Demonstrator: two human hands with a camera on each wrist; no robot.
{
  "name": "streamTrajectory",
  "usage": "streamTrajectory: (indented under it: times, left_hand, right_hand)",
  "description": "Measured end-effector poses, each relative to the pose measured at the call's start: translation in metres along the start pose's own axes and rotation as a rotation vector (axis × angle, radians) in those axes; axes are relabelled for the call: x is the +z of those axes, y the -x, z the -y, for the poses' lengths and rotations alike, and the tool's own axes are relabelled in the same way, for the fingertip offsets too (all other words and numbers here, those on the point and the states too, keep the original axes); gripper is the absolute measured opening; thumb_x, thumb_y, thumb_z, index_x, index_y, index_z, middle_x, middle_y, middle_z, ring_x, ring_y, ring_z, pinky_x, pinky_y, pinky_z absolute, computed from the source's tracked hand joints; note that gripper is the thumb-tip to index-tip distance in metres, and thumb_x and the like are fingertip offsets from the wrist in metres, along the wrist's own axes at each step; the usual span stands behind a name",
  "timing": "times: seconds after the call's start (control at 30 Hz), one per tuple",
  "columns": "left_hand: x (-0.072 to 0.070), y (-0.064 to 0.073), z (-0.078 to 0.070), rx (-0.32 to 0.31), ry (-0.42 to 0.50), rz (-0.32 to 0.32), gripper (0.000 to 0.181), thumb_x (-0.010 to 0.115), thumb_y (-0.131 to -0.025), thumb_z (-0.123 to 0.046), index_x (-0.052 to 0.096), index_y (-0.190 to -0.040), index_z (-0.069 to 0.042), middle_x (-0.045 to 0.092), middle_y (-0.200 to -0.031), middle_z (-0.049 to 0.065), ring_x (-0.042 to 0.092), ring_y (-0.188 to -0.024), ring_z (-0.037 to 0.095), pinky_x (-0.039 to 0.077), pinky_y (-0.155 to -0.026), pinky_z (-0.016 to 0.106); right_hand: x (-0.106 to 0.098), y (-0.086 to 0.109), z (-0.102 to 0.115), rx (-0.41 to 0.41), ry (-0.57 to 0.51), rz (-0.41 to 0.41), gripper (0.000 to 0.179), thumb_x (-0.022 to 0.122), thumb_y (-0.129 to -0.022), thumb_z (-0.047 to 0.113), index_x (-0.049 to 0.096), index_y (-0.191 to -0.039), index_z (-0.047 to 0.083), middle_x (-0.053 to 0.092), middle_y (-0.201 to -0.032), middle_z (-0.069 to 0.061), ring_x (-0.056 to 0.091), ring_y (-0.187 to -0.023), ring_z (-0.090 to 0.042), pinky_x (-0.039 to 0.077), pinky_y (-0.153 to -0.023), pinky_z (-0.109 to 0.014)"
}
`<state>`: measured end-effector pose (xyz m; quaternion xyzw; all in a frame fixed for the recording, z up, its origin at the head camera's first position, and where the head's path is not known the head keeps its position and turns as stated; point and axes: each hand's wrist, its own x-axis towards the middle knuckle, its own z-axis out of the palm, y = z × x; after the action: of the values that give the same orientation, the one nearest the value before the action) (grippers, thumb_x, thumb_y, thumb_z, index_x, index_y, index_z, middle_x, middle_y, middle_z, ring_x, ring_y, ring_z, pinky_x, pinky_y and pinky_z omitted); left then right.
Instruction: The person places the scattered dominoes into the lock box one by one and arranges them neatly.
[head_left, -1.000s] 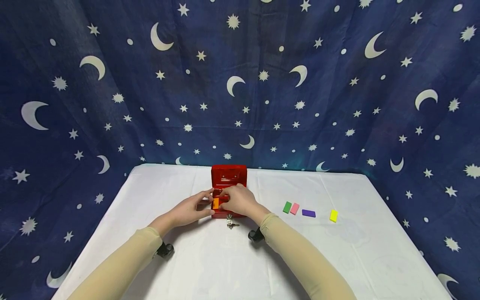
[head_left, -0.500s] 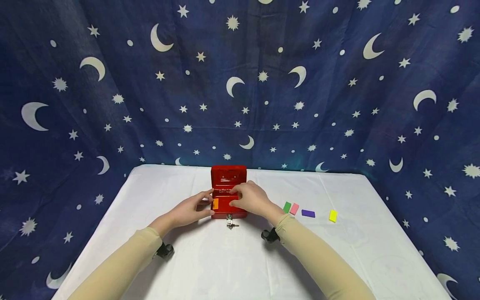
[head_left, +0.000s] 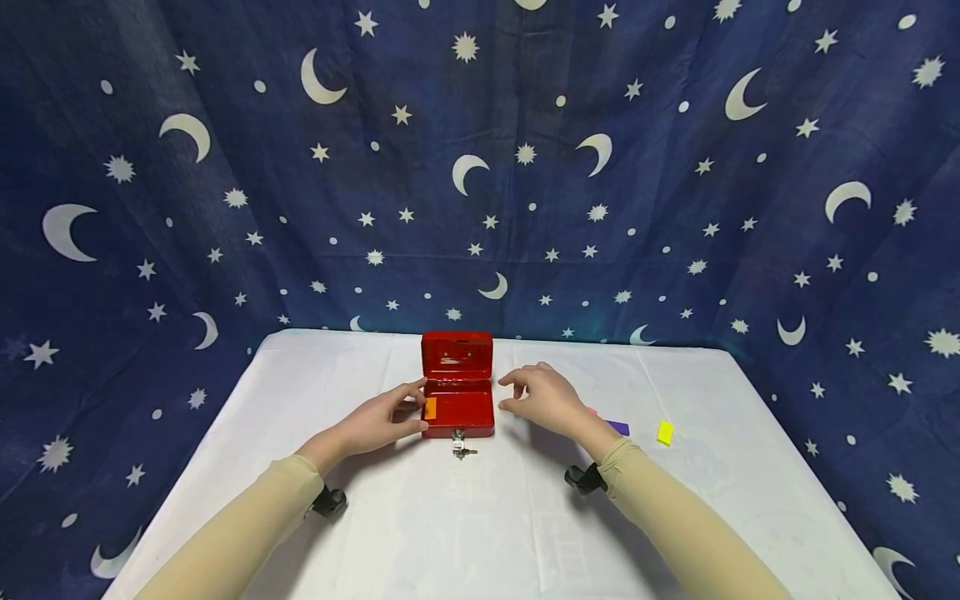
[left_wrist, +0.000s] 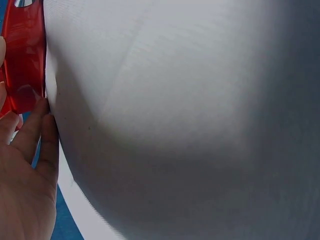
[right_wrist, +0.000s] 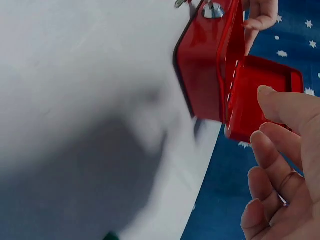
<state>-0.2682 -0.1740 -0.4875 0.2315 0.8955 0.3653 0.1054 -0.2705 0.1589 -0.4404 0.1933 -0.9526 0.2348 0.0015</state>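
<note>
A small red metal cash box (head_left: 465,410) stands with its lid (head_left: 457,354) tilted up at the back. Inside, at the left end, lies an orange block (head_left: 431,408). My left hand (head_left: 378,419) touches the left side of the box with thumb and fingertips spread. In the left wrist view, fairly straight fingers (left_wrist: 48,140) rest at the box's end. Just right of the box, my right hand (head_left: 546,402) is in the air, thumb and index finger apart with nothing between them. Keys (head_left: 463,452) hang from the lock on the box's front.
Right of the right hand lie a purple block (head_left: 619,427) and a yellow block (head_left: 665,432). A pink block (head_left: 592,411) is mostly covered by the hand. The white cloth-covered table (head_left: 450,533) ends at a dark blue moon-and-star curtain (head_left: 420,183).
My right hand has drawn back out of the box to the right, uncovering its inside and now covering the green block. The orange block and my left hand have stayed in place.
</note>
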Motion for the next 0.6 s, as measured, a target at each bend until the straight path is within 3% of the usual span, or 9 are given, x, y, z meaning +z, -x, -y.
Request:
streamTrajectory:
  times: [0.23,0.6]
  left_hand:
    - [0.0,0.001,-0.002,0.009,0.0,0.006,0.041,0.073,-0.093,-0.047,0.058,-0.121,-0.022,0.034,-0.164,-0.008,0.051,-0.138,0.022,0.036,-0.115,0.053]
    - [-0.001,0.001,-0.003,0.004,-0.002,0.008,0.041,0.073,-0.094,-0.045,0.058,-0.124,-0.022,0.033,-0.164,-0.01,0.05,-0.139,0.02,0.035,-0.116,0.052]
  right_hand:
    - [-0.009,0.012,-0.022,0.008,0.002,-0.026,0.038,0.081,-0.087,0.032,0.075,-0.12,0.016,0.059,-0.082,0.013,0.052,-0.089,-0.015,0.046,-0.078,-0.034]
    - [-0.026,0.033,-0.05,0.063,-0.014,-0.034,0.04,0.08,-0.089,0.033,0.073,-0.125,0.015,0.062,-0.09,0.011,0.055,-0.094,-0.018,0.047,-0.083,-0.039]
